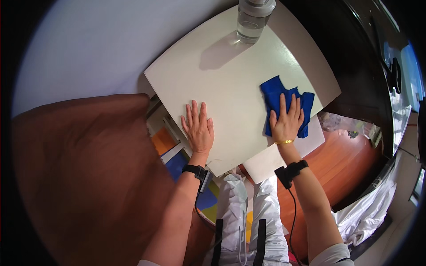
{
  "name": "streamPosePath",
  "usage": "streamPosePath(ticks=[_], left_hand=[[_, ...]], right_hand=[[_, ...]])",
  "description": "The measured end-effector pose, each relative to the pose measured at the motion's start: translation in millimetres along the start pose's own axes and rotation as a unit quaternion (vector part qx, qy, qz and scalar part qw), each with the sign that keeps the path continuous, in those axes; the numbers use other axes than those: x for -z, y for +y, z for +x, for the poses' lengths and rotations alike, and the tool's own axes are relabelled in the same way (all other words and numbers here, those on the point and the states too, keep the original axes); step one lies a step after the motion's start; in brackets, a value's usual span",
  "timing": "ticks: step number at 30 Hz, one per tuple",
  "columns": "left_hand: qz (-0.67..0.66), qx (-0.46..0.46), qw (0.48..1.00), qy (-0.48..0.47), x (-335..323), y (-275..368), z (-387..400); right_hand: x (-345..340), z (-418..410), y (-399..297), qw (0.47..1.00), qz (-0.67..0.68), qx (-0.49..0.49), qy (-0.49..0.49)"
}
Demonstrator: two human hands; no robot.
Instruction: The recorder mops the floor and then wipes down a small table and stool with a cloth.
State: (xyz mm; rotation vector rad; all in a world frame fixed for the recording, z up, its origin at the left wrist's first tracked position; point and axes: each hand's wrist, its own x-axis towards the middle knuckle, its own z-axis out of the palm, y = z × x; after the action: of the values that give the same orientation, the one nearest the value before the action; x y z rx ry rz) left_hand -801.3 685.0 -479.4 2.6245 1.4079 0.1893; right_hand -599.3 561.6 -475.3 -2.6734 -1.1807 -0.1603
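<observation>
My left hand [198,130] rests palm down near the left edge of a white tabletop [229,99], fingers apart and holding nothing. On the right side of the same top, my right hand [287,121] presses a crumpled blue cloth [275,89] against the surface. Part of the cloth is hidden beneath the palm and fingers, and one corner reaches past the table's front right edge. Toward the far side stands a clear bottle [252,30] with a pale lid, partly filled with clear liquid; its shadow falls leftward.
Brown fabric [93,173] covers a surface at the left, beside a pale wall [100,50]. A white panel [266,163] juts out below the table's front edge. Dark glossy furniture [346,60] borders the right. Reddish wooden flooring [336,163] and white fabric [369,212] lie lower right.
</observation>
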Motion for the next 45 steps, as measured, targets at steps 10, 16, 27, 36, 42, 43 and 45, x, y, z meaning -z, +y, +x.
streamPosePath(ticks=[10, 16, 27, 36, 42, 43, 45], left_hand=[[-0.118, -0.017, 0.993, 0.022, -6, -13, -1], [-0.097, -0.041, 0.994, -0.007, -13, -15, -3], [-0.001, -0.031, 0.999, 0.027, -9, -4, -2], [0.017, -0.041, 0.998, 0.048, -8, -6, -1], [-0.068, -0.038, 0.995, 0.055, -30, -26, 1], [-0.092, -0.018, 0.995, 0.021, -29, -25, 2], [-0.227, 0.007, 0.974, 0.006, -17, -24, 4]], right_hand=[[6, -134, -124, 0.972, 0.139, 0.125, -0.145], [14, -127, -99, 0.951, 0.146, 0.203, -0.184], [-8, 14, 35, 0.998, -0.009, -0.040, 0.044], [-15, -11, -26, 0.986, 0.028, -0.137, 0.092], [-22, -51, -103, 0.977, 0.202, -0.064, 0.011], [-24, -53, -102, 0.977, 0.206, -0.061, 0.008], [-22, -50, -100, 0.976, 0.212, -0.038, 0.005]])
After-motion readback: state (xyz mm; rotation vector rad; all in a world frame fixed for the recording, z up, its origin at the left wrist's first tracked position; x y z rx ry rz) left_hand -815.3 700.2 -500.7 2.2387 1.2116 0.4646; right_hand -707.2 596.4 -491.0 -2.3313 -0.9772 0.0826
